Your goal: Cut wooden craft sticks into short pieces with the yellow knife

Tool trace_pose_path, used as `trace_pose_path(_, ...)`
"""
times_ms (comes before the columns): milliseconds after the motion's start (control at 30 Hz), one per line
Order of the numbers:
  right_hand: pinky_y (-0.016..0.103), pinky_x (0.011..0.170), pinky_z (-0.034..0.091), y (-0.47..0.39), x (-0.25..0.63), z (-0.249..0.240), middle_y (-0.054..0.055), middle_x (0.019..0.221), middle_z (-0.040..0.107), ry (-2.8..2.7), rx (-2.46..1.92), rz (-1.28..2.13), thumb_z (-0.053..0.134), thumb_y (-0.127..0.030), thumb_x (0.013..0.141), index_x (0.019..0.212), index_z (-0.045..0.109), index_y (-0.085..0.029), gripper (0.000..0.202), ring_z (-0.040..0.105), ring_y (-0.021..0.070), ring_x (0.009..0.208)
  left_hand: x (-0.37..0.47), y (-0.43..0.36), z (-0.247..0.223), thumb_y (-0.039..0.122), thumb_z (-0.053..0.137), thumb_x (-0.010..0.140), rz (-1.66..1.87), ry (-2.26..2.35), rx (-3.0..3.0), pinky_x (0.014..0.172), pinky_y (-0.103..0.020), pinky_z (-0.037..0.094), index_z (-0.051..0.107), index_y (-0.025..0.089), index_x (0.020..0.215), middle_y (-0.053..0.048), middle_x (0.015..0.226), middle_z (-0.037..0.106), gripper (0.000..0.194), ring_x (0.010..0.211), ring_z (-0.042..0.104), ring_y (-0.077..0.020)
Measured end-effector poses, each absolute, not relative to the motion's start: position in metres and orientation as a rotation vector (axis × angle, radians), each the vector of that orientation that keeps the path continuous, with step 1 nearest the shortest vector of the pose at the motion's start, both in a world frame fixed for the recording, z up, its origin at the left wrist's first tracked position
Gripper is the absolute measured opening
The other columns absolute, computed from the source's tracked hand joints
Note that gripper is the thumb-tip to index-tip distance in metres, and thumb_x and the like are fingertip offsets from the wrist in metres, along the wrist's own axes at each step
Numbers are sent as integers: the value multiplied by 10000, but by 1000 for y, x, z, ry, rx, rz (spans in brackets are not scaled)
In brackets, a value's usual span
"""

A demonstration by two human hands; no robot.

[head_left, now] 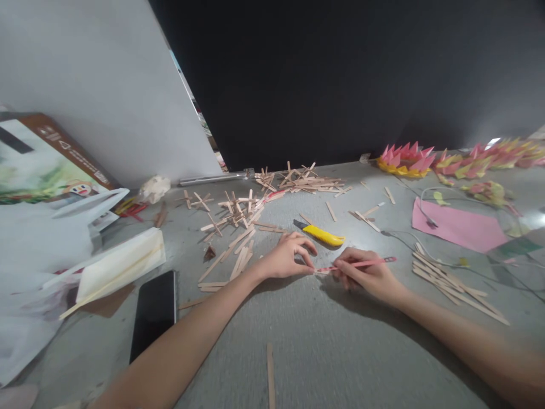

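Observation:
My right hand is closed around a pink pencil, gripped as for writing. The pencil's tip points left and touches or nearly touches a short wooden craft stick on the table. My left hand pinches the left end of that stick with thumb and fingertips. Part of the stick is hidden by my fingers. Just beyond my hands lies a yellow utility knife with its dark tip to the left. A single long craft stick lies nearer to me.
Crossed and loose craft sticks lie in heaps behind my left hand. More sticks lie to the right, near pink paper and a cable. A phone and plastic bag are at left. Pink-yellow paper crafts stand behind.

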State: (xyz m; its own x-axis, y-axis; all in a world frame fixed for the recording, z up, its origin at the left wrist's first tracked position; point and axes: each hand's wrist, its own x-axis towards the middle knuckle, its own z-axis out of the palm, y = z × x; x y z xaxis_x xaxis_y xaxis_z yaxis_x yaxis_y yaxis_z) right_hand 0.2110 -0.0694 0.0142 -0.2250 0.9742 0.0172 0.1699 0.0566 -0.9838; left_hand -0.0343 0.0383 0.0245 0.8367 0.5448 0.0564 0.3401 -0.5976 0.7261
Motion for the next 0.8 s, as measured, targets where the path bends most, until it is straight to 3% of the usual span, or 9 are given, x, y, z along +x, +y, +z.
trace_pose_path(67,269,529,486,-69,213,14,35,710,719,-1587,-1164,1330,517,-536,1050,1082,733,-196,404,604,150,559,-34,38,25,378,848,836,350,645,2273,1163,-517,297,821,275,780,-39,1207,733,121,1231,537,-268)
trace_pose_path(133,283,586,523,-69,215,15,53,775,745,-1657,-1139,1342,453,-519,1079,1182,734,-193,442,625,157,603,-34,38,25,396,837,845,339,649,2284,1162,-514,291,817,269,782,-42,1213,731,143,1235,538,-271)
trace_pose_path(300,273,613,522,-69,215,13,71,857,766,-1801,-1114,1256,516,-477,1063,1119,767,-197,380,659,165,659,-36,37,27,406,821,863,321,645,2310,1151,-491,276,808,274,818,-26,1241,720,140,1252,540,-268)
trace_pose_path(533,276,671,549,-68,213,9,62,887,771,-1739,-1136,1333,436,-476,1094,1196,746,-212,419,682,170,719,-36,37,26,390,823,865,329,621,2330,1138,-462,288,805,280,826,-21,1219,711,119,1243,538,-260)
trace_pose_path(700,258,602,529,-67,213,9,67,860,779,-1746,-1163,1329,515,-465,1069,1141,764,-193,376,673,155,643,-36,37,26,366,828,862,342,612,2318,1130,-454,306,799,275,819,-17,1214,709,105,1232,539,-252)
trace_pose_path(800,276,629,549,-67,214,8,72,876,790,-1675,-1152,1374,449,-483,1088,1231,732,-195,428,688,167,662,-36,37,24,361,825,866,360,609,2328,1132,-454,299,795,271,811,-14,1207,713,110,1214,549,-248)
